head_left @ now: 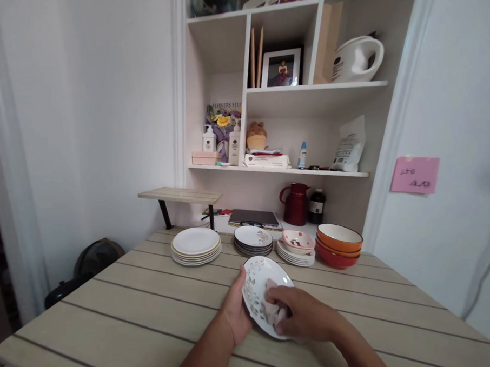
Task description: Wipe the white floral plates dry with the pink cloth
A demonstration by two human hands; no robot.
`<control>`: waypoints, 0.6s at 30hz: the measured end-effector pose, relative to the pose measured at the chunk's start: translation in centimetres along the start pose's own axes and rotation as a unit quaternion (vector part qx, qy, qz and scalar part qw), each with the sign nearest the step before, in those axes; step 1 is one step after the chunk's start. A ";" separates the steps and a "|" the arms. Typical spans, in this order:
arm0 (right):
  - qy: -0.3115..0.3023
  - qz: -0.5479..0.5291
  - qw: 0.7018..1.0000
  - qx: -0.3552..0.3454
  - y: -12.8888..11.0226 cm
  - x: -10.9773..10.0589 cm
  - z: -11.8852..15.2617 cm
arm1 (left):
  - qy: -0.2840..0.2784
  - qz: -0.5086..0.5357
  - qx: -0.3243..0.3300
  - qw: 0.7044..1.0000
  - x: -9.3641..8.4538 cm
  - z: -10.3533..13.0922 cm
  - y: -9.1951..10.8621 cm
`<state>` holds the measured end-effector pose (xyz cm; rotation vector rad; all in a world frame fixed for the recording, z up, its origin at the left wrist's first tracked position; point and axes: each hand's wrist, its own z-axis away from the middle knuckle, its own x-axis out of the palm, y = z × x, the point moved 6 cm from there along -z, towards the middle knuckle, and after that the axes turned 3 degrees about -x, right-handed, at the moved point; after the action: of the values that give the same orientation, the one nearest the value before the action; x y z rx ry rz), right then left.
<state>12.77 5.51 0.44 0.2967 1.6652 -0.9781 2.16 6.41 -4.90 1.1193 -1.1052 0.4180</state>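
Note:
A white plate (253, 283) with a dark rim and a floral pattern is tilted up above the table. My left hand (236, 308) grips it by its left edge, thumb along the rim and the other fingers hidden behind. My right hand (303, 311) is closed around a crumpled pale pink cloth (272, 309), which presses against the plate's face at the lower right. Just beyond the plate sits a stack of similar dark-rimmed floral plates (253, 237).
Along the table's (153, 312) back stand a stack of white plates (196, 242), small plates (296, 256) topped by a patterned bowl (298, 239), and orange and red bowls (339, 244). Behind them are a red jug (295, 205), a dark bottle (317, 206) and a small raised shelf (180, 195).

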 end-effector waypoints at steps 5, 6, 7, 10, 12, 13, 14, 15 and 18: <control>0.072 -0.057 0.995 -0.046 -2.7 0.5 -1.6 | 0.023 -0.008 0.007 1.000 0.0 0.0 0.3; 0.097 -0.056 0.993 -0.041 -2.8 0.5 -2.0 | 0.027 -0.010 0.008 1.000 0.0 0.0 0.3; 0.123 -0.050 0.991 -0.035 -2.8 0.4 -2.4 | 0.030 -0.013 0.006 0.999 0.0 0.0 0.3; 0.182 -0.006 0.983 -0.018 -2.1 -0.2 -3.2 | 0.030 -0.019 0.005 0.999 0.0 -0.2 0.3; 0.204 0.028 0.979 0.012 -0.9 -0.8 -3.3 | 0.016 -0.017 0.009 1.000 0.1 -0.2 0.4; 0.207 0.042 0.977 0.037 0.0 -1.1 -3.2 | 0.006 -0.014 0.010 1.000 0.2 -0.2 0.3; 0.205 0.052 0.975 0.066 1.0 -1.3 -3.0 | -0.003 -0.012 0.007 1.000 0.3 -0.2 0.3; 0.197 0.059 0.974 0.092 1.9 -1.5 -2.7 | -0.011 -0.011 0.002 1.000 0.3 -0.1 0.2; 0.148 0.080 0.978 0.128 3.4 -1.7 -1.5 | -0.025 -0.014 -0.014 0.999 0.4 0.0 0.0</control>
<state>14.50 9.22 0.43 0.7684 1.7476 -1.0650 2.36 6.31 -4.54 1.1240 -1.1337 0.3530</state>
